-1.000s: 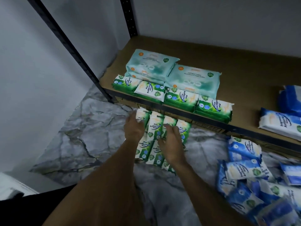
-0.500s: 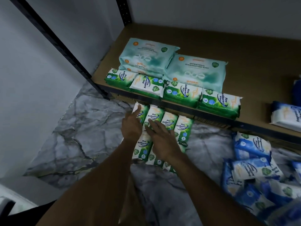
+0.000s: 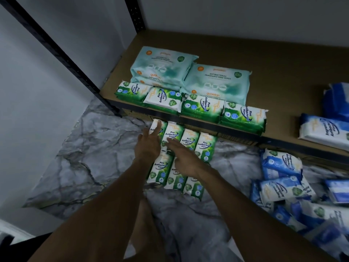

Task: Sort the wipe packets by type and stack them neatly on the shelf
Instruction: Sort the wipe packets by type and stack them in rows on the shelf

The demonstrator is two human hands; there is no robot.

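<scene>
While both hands rest on the green group on the floor, no packet is lifted: stock entry follows.

Item 1, green pine wipe packets, floor lot (image 3: 204,144): two rows lying flat on the marble floor (image 3: 94,148), just below the shelf edge. Four are in the far row; three show in the near row, partly covered by the arms.

Item 2, left hand (image 3: 149,142): fingers straight and spread, tips resting on the leftmost far-row packet (image 3: 152,129). It holds nothing.

Item 3, right hand (image 3: 186,160): fingers straight, forefinger laid toward the second far-row packet (image 3: 173,133). It holds nothing.

Item 4, shelf (image 3: 283,76): a front row of four green packets (image 3: 243,118) stands at its lip. The larger teal packs (image 3: 217,80) are stacked just behind them. Blue packets (image 3: 321,129) lie well apart at the right end.

Item 5, blue packets, floor lot (image 3: 279,165): a loose unsorted heap at the right.

Change noted: a second ago the right hand lay over the third and fourth far-row packets with the fingers bent. It has since slid left beside the left hand and flattened out. The left hand's fingers have stretched forward along the end packet. The floor rows themselves have not shifted.

Reading: the hands appear to be squaring up or choosing the left end of the far row, probably ahead of a pick-up. The green type looks grouped, but most of it is not yet shelved. The blue heap is untouched, so the task is likely under halfway.
</scene>
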